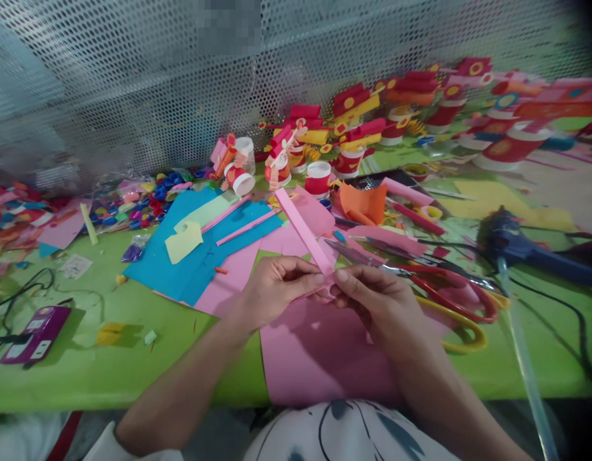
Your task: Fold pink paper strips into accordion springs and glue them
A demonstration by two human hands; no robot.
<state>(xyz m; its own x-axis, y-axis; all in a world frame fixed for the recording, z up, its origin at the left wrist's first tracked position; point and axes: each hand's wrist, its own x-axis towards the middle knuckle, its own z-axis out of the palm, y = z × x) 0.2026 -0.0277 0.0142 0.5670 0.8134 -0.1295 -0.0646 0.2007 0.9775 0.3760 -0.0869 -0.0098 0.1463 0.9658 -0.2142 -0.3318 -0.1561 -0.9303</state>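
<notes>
Between my two hands is a narrow pink paper strip [303, 230], its long end pointing up and away. My left hand [281, 288] pinches the near end from the left with thumb and fingers. Close beside it, my right hand [372, 291] pinches the same end from the right. Exactly how the paper is folded at the fingertips is hidden. Below the hands lies a sheet of pink paper [319, 358]. Scissors with red handles [449, 294] and scissors with yellow handles [473, 336] rest right of my right hand.
Blue sheets [156, 262] lie at the left, and a purple power strip [39, 336] further left. A glue gun [521, 243] with a clear glue stick [526, 365] is at the right, its cord trailing. Several paper-and-cup models [348, 160] line the back against perforated metal [180, 83].
</notes>
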